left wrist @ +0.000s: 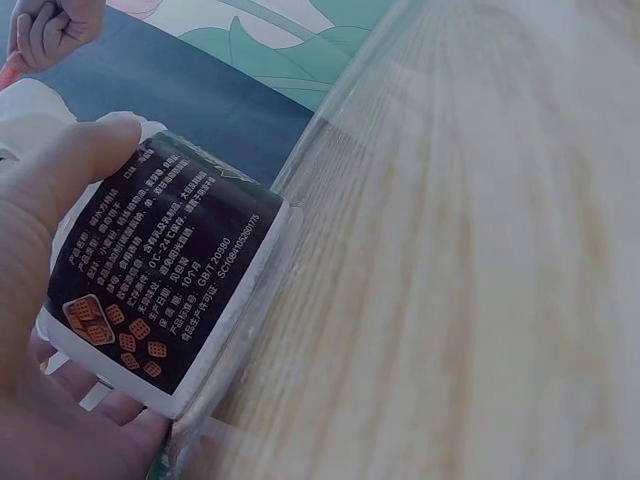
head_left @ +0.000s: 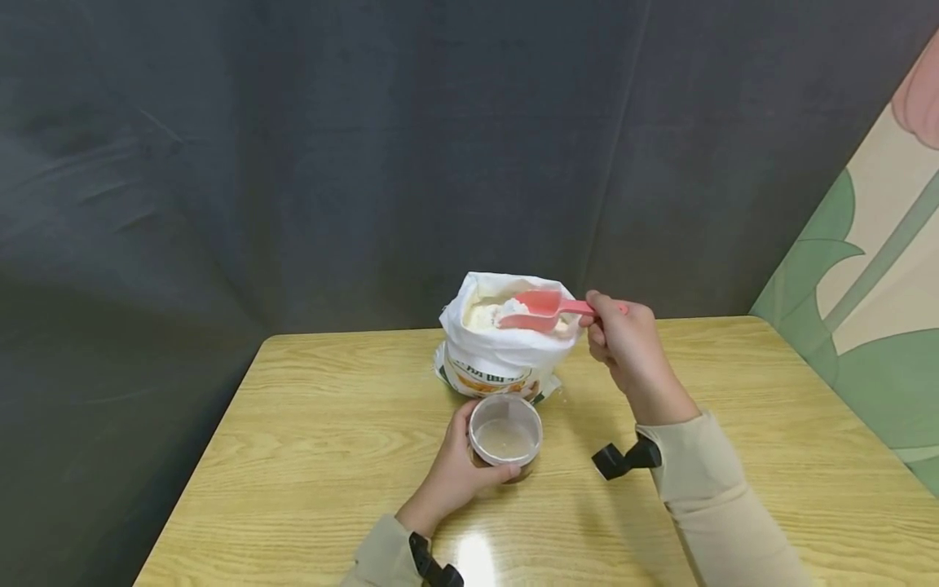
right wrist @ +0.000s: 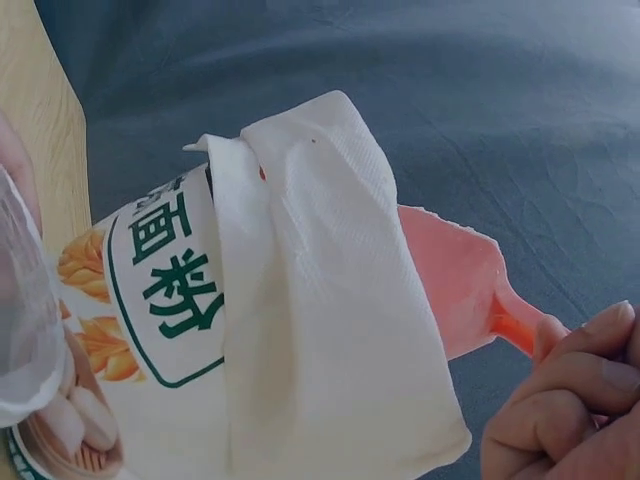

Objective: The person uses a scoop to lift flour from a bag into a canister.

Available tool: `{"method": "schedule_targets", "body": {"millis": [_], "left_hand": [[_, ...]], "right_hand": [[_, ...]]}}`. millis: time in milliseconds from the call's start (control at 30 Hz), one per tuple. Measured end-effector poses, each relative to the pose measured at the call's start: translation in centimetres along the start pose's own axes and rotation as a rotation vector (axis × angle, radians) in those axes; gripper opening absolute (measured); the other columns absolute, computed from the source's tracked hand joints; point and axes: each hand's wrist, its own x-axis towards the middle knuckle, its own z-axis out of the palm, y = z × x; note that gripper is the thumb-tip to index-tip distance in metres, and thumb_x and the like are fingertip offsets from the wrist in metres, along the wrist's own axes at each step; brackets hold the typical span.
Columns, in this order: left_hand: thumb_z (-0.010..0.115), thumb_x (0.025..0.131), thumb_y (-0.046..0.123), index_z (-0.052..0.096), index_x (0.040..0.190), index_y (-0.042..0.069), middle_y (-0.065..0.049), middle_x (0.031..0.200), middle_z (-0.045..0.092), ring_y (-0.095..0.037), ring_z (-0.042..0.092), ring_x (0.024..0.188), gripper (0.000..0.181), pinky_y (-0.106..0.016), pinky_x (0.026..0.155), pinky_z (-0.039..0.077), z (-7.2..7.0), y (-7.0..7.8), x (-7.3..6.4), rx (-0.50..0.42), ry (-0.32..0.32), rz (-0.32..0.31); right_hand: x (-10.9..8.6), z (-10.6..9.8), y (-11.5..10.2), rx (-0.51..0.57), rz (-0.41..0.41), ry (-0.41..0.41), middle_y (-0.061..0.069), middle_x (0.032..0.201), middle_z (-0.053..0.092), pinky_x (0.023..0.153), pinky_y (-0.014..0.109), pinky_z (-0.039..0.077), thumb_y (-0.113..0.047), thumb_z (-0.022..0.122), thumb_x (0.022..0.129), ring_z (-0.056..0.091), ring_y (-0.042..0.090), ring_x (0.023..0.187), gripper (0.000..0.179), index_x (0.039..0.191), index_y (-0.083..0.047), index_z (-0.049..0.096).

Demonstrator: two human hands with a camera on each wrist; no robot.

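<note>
A white flour bag (head_left: 506, 346), its top folded down, stands open on the table with white flour (head_left: 486, 315) inside. My right hand (head_left: 623, 334) grips the handle of a pink scoop (head_left: 539, 310), whose bowl lies over the bag's mouth with some flour at its tip. In the right wrist view the scoop (right wrist: 455, 275) shows behind the folded bag rim (right wrist: 330, 300). My left hand (head_left: 465, 465) holds a clear round plastic tub (head_left: 506, 428) in front of the bag. The left wrist view shows the tub's dark printed label (left wrist: 150, 260), with thumb and fingers around it.
The wooden table (head_left: 330, 440) carries the bag and tub. A dark cloth (head_left: 367, 163) hangs behind its back edge. A wall with painted leaves (head_left: 873, 326) rises at the right. Black camera mounts (head_left: 627, 458) sit on both wrists.
</note>
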Motion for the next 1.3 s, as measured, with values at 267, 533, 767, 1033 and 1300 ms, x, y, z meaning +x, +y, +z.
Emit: {"method": "schedule_targets", "body": {"millis": [267,533,767,1033,1300], "left_hand": [[0.092,0.074,0.019,0.03,0.152,0.016,-0.01,0.15,0.038,-0.03,0.038,0.142,0.1,-0.054,0.114,0.029,-0.1,0.0,0.0,0.002,-0.006,0.01],[0.092,0.075,0.02,0.029,0.153,0.014,-0.011,0.152,0.037,-0.032,0.036,0.143,0.1,-0.055,0.115,0.029,-0.2,-0.2,0.0,0.017,-0.005,0.014],[0.093,0.074,0.024,0.029,0.153,0.016,-0.009,0.151,0.038,-0.032,0.037,0.142,0.102,-0.057,0.114,0.029,-0.2,-0.2,0.0,0.041,-0.008,0.015],[0.091,0.075,0.021,0.028,0.154,0.015,-0.01,0.152,0.037,-0.033,0.035,0.143,0.101,-0.058,0.115,0.027,-0.3,-0.5,0.1,0.032,-0.02,0.02],[0.091,0.076,0.021,0.023,0.157,0.018,-0.009,0.157,0.033,-0.033,0.03,0.146,0.106,-0.061,0.118,0.022,-0.4,-0.5,0.1,0.01,-0.052,0.024]], "right_hand": [[-0.9,0.0,-0.2,0.071,-0.002,0.015,-0.004,0.05,0.046,0.04,0.019,0.027,-0.026,0.054,0.105,0.034,0.006,0.041,0.046,0.063,-0.011,0.064],[-1.9,-0.4,-0.4,0.141,-0.027,-0.011,-0.005,0.05,0.047,0.04,0.02,0.024,-0.023,0.052,0.106,0.033,0.005,0.039,0.046,0.063,-0.011,0.066],[-2.9,-0.7,-0.5,0.196,-0.044,-0.026,-0.006,0.048,0.044,0.043,0.024,0.016,-0.022,0.052,0.106,0.033,0.004,0.038,0.047,0.062,-0.011,0.065],[-4.0,-0.9,0.0,0.257,-0.103,-0.049,-0.006,0.045,0.042,0.047,0.029,0.008,-0.018,0.049,0.107,0.025,0.009,0.039,0.052,0.058,-0.011,0.064],[-5.2,-1.0,0.8,0.292,-0.19,-0.099,-0.007,0.043,0.04,0.048,0.034,-0.001,-0.014,0.044,0.109,0.011,0.018,0.045,0.055,0.058,-0.01,0.064]]}}
